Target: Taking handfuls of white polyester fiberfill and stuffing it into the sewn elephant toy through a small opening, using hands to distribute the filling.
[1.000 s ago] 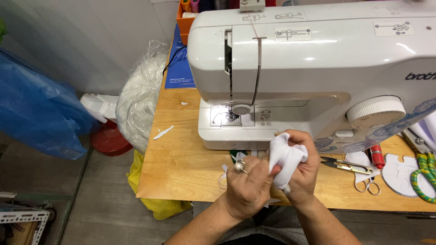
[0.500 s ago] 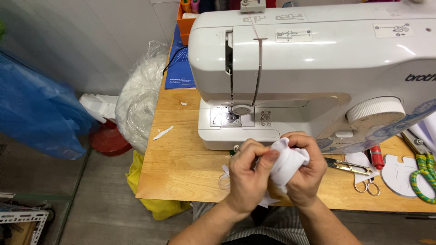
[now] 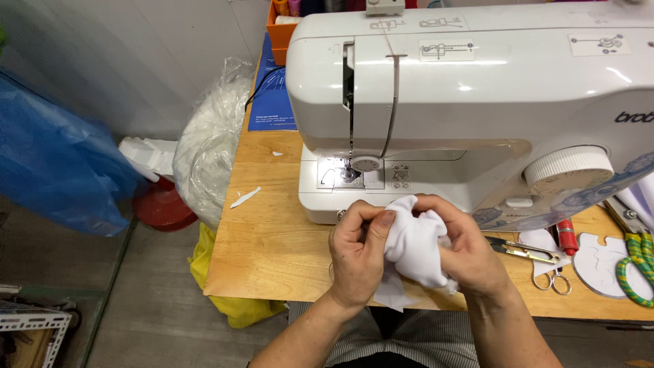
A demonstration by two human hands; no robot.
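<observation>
Both hands meet just in front of the white sewing machine (image 3: 477,102), over the near edge of the wooden surface (image 3: 272,238). The left hand (image 3: 357,255) is closed on a bunched piece of white cloth (image 3: 412,249), its thumb and bent fingers pinching the cloth's left side, with the thumbnail turned up. The right hand (image 3: 470,252) is also closed on the cloth, wrapping it from the right and from above, so that the cloth sits squeezed between the two hands and a loose flap hangs below them toward the person's lap. The cloth is held just in front of the machine's base, a little right of its needle plate (image 3: 351,174), and does not touch the machine. To the right of the machine's front, on the surface, lie gold-coloured thread snips (image 3: 521,250), small scissors (image 3: 552,278), a red tube-shaped item (image 3: 566,237) and a white cut-out shape (image 3: 599,262) beside a green and yellow cord (image 3: 637,262). Left of the machine, past the surface's edge, stand a clear bag of white stuffing (image 3: 211,150), a blue plastic bag (image 3: 54,163) and a yellow bag (image 3: 225,300) on the floor.
</observation>
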